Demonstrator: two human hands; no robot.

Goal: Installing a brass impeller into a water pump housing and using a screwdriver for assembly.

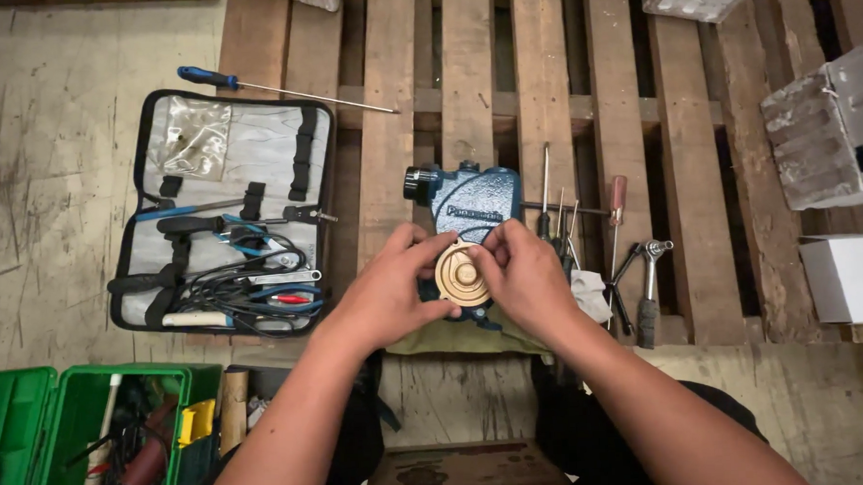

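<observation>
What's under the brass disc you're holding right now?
The brass disc, pinched by the left hand and right hand, sits over the blue pump housing. The housing's opening beneath is covered by disc and fingers.

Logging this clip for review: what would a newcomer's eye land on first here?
Dead centre, the left hand and right hand both grip a round brass-coloured disc against a blue cast-metal pump body on the wooden slat pallet. Left of it lies an open grey zip tool pouch; a green plastic toolbox sits bottom left.
</observation>
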